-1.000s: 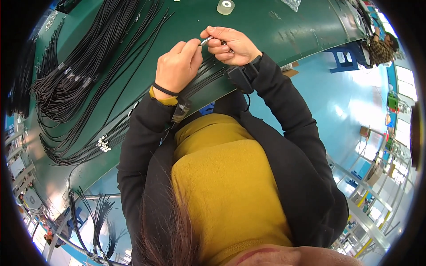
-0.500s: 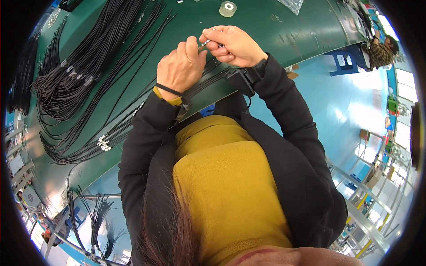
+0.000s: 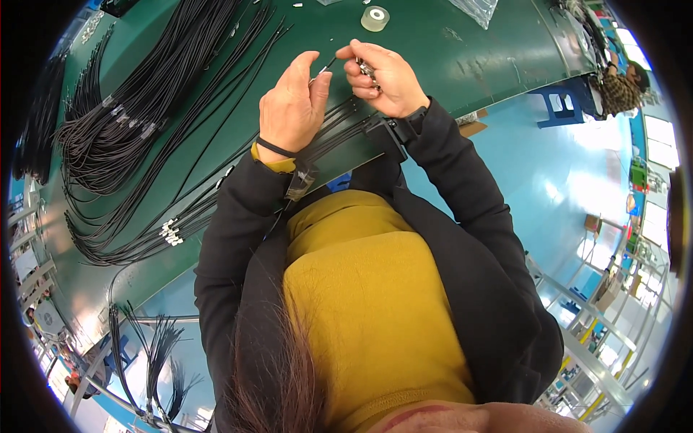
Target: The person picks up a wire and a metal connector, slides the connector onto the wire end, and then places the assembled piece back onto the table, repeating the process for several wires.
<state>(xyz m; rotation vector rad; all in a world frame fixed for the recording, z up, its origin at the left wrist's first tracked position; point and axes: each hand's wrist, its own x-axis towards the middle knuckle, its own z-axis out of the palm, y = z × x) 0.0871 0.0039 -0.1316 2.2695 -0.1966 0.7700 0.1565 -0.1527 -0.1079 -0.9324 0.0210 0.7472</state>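
My left hand (image 3: pixel 292 108) is raised over the green table, its thumb and forefinger around a thin black cable (image 3: pixel 329 63). The cable's end points up toward the fingertips of my right hand (image 3: pixel 386 76). Several small shiny metal parts (image 3: pixel 368 72) lie in the curled fingers of my right hand, whose thumb and forefinger meet by the cable's tip. Whether they grip that tip is too small to make out. More black cables (image 3: pixel 332 133) run across the table beneath both hands.
Large bundles of black cables (image 3: pixel 155 86) cover the table's left side. White connectors (image 3: pixel 171 232) gather near its front edge. A tape roll (image 3: pixel 375 19) and a clear plastic bag (image 3: pixel 476 10) lie at the far side. A blue stool (image 3: pixel 561 105) stands right of the green table (image 3: pixel 462 72).
My hands have drawn slightly apart, and the left thumb and forefinger have spread. The cable's end and the metal parts in my right hand show more plainly.
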